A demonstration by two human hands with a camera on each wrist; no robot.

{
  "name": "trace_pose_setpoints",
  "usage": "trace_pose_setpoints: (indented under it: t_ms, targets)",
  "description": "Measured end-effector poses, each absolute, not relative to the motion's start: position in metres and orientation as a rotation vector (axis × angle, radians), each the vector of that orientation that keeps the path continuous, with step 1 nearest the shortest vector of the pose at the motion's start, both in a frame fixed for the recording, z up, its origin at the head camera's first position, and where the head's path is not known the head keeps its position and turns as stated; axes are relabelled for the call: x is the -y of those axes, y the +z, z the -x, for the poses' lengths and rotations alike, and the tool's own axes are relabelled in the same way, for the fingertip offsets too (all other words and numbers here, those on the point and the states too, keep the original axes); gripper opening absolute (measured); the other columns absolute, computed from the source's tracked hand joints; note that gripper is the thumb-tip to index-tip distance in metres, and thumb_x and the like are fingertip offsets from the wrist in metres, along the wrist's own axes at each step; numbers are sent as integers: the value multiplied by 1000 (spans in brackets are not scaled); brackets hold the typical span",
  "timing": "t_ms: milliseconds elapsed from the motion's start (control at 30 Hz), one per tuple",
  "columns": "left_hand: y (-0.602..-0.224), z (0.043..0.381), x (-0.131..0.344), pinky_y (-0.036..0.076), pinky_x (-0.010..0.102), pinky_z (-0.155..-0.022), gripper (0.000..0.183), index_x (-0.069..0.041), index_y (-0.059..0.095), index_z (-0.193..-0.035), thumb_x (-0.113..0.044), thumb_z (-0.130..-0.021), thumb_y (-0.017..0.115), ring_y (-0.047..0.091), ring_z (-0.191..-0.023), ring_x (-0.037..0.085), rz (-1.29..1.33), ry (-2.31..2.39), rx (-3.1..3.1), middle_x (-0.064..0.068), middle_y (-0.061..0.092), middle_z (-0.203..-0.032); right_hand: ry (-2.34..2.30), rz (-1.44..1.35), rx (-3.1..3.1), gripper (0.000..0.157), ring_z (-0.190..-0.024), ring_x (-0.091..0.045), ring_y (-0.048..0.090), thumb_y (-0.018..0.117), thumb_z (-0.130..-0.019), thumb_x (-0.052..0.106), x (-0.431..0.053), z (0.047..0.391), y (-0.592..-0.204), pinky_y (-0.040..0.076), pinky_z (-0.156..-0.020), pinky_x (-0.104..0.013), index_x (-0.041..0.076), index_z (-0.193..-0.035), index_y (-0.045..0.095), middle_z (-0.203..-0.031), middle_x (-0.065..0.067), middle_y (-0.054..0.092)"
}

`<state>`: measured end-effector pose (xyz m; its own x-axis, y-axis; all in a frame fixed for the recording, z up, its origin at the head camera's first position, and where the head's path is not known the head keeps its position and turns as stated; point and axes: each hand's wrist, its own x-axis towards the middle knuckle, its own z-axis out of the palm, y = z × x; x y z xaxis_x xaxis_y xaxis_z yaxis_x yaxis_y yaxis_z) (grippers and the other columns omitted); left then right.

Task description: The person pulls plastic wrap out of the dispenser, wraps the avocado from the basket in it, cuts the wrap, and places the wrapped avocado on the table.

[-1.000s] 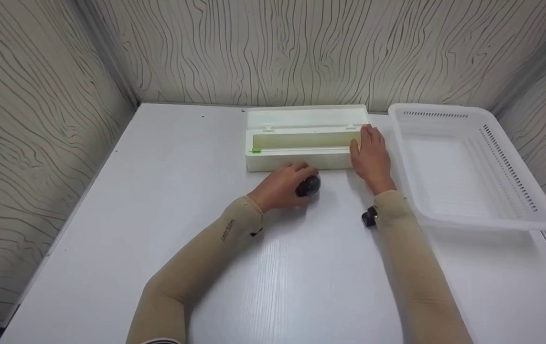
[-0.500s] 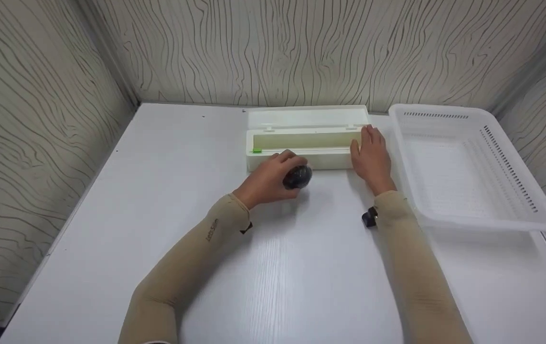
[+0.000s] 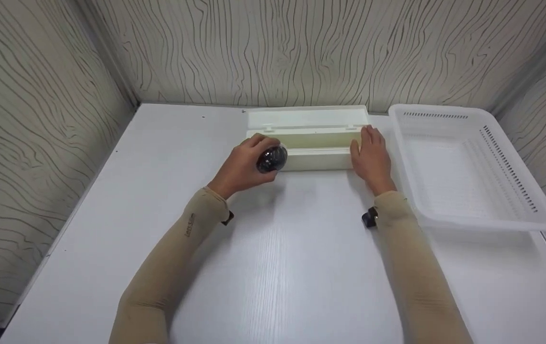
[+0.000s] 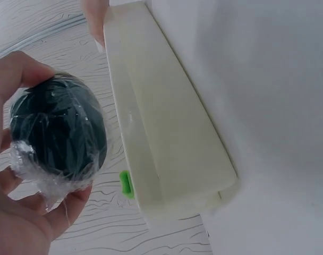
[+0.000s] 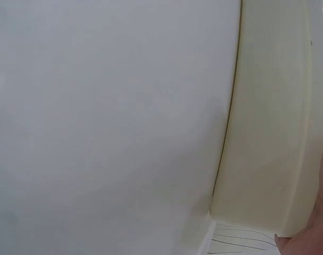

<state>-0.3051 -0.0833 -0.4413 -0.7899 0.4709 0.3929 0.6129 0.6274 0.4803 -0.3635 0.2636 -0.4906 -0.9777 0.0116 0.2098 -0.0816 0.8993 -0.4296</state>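
Observation:
My left hand (image 3: 244, 165) grips a dark, round object (image 3: 272, 159) wrapped in clear cling film, fingers and thumb spread around it. In the left wrist view, crinkled film bunches below the object (image 4: 60, 127). It is held up at the left end of a long white cling film dispenser box (image 3: 320, 161), whose lid (image 3: 308, 117) is tipped back. A green slider (image 4: 126, 184) shows at the box rim in the left wrist view; in the head view it is hidden behind the left hand. My right hand (image 3: 372, 160) holds the box's right end, thumb toward the opening, fingers along the end.
A white plastic basket (image 3: 483, 222) with slotted sides stands on the right, close to the right forearm. The box sits near the back of the white table (image 3: 273, 277), in front of a wood-patterned wall (image 3: 273, 52).
My left hand has carried the wrapped dark object up and to the left, from before the box to its left end. The right hand and the box have stayed put.

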Motion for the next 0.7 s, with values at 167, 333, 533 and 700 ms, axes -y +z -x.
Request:
trace_pose_setpoints:
  t_ms: [167, 333, 533, 700]
  targets:
    - [-439, 312, 101, 51, 41, -109, 64, -18, 58, -142, -22, -83, 83, 61, -126, 23, 811, -899, 2580, 5, 60, -133, 663, -46, 2864, 61, -158, -41, 16, 31, -111, 32, -264, 364, -490, 17, -130, -52, -6, -159, 26, -166, -26, 24]
    - [-438, 318, 118, 52, 41, -109, 62, -19, 58, -141, -21, -84, 82, 62, -125, 24, 739, -886, 2567, 6, 60, -133, 666, -57, 2846, 61, -158, -41, 17, 32, -111, 31, -264, 364, -491, 19, -129, -52, -6, -159, 28, -166, -26, 26]
    - [-439, 326, 136, 51, 44, -111, 62, -18, 57, -141, -22, -85, 83, 60, -129, 26, 633, -876, 2593, 7, 59, -134, 653, -62, 2841, 60, -157, -41, 18, 32, -111, 31, -265, 365, -493, 21, -128, -53, -6, -159, 28, -165, -26, 26]
    - [-442, 332, 153, 49, 46, -113, 63, -18, 57, -141, -23, -85, 83, 59, -131, 27, 539, -870, 2607, 7, 59, -136, 637, -56, 2859, 61, -158, -41, 17, 31, -111, 32, -263, 365, -492, 19, -129, -52, -6, -159, 27, -166, -26, 25]
